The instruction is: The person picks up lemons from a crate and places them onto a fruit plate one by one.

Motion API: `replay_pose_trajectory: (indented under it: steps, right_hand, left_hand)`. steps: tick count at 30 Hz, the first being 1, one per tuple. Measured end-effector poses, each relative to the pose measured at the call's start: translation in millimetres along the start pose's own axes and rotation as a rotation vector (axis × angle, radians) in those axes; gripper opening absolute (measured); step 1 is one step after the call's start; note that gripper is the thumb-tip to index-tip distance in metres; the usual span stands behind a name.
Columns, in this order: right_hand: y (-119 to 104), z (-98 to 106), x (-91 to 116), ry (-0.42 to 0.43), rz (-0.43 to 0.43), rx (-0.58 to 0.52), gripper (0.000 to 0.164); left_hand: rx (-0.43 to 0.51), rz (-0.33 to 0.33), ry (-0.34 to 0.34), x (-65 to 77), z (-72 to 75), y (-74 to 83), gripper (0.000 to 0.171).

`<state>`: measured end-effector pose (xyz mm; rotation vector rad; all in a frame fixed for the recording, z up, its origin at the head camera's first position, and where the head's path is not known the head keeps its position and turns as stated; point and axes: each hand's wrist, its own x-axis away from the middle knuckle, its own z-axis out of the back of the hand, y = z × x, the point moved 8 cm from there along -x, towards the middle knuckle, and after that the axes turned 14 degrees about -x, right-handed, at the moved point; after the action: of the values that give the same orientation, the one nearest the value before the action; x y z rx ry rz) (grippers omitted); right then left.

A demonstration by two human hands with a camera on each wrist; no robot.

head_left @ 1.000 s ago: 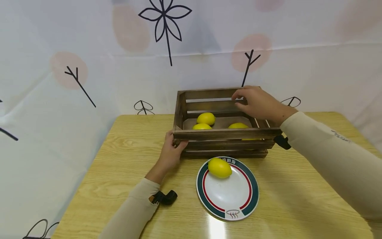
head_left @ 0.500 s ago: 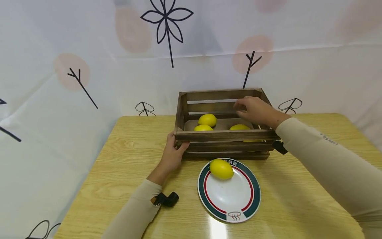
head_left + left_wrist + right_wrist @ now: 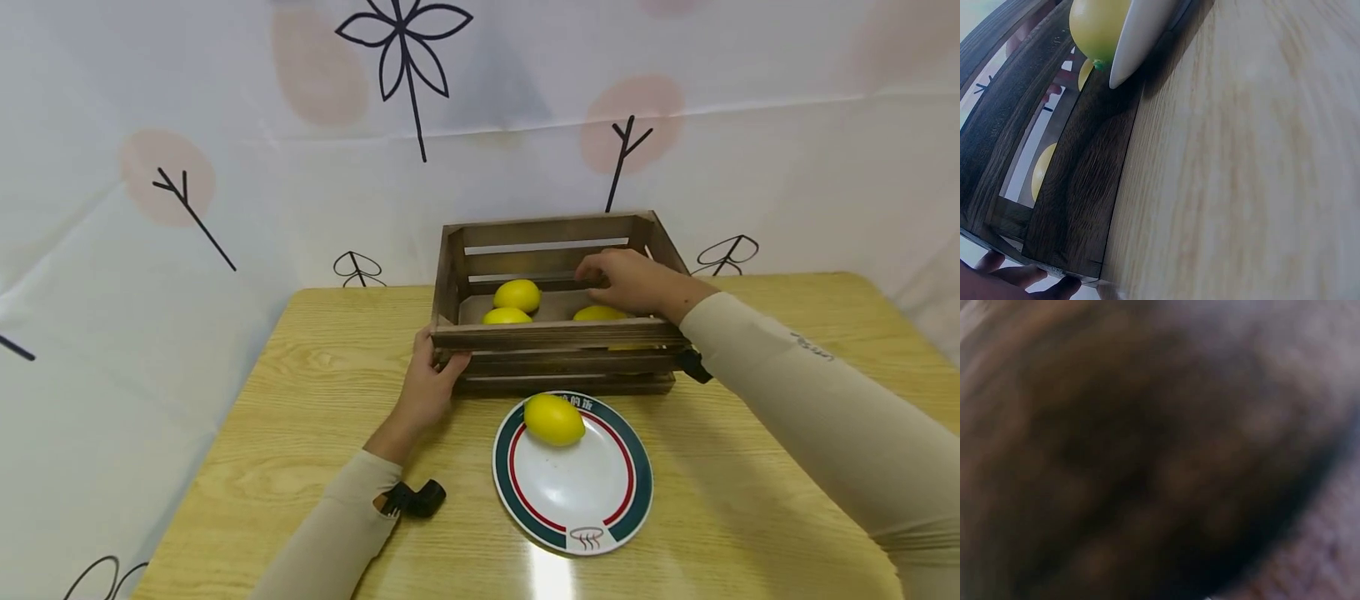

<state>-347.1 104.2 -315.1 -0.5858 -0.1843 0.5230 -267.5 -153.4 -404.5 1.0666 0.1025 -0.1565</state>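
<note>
A dark slatted wooden crate (image 3: pixel 555 337) stands on the table with several lemons in it. My left hand (image 3: pixel 426 390) grips its front left corner, thumb on the front; in the left wrist view fingertips (image 3: pixel 1022 275) lie against the crate's end. Inside the right part of the crate, my right hand (image 3: pixel 636 282) reaches down over the rim, fingers loosely bent, just above a lemon (image 3: pixel 597 313); nothing shows between them. Two more lemons, one behind (image 3: pixel 517 295) and one in front (image 3: pixel 507 316), lie at the left. The right wrist view is a dark blur.
In front of the crate a white plate (image 3: pixel 570 500) with a green and red rim carries one lemon (image 3: pixel 554 419) near its far edge. The wooden table (image 3: pixel 300 433) ends at a patterned cloth backdrop (image 3: pixel 510 183) behind the crate.
My right hand has gone from above the crate's back rim down into the crate, closer to the lemon there. The left hand keeps its grip on the corner.
</note>
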Motion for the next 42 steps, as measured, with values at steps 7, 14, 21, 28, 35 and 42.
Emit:
replay_pose_trajectory:
  steps: [7,14,21,28,35,42]
  right_hand:
    - [3.0,-13.8,-0.5,-0.105,0.001,-0.019,0.034]
    - [5.5,-17.5,-0.7,-0.176,-0.006,0.016,0.034]
    - [5.4,-22.5,2.1,-0.27,-0.007,0.036,0.03]
    - [9.4,-24.6,3.0,-0.321,-0.07,0.004,0.039]
    - [7.4,-27.1,1.3,-0.386,-0.088,-0.036,0.047]
    - [7.2,-35.4,5.7,-0.5,-0.086,-0.086,0.049]
  left_hand:
    - [0.0,-0.004,-0.004,3.0,0.2,-3.2,0.062]
    - [-0.005,-0.015,0.001,2.5,1.4,-1.2,0.061]
    - [0.006,-0.012,-0.003,3.0,1.8,-0.3,0.06]
    - [0.001,-0.024,-0.006,1.7,1.0,0.5,0.061]
    - [-0.015,-0.027,0.017,0.1,2.7,0.6,0.061]
    - [-0.023,-0.02,0.005,-0.2,0.7,0.8,0.06]
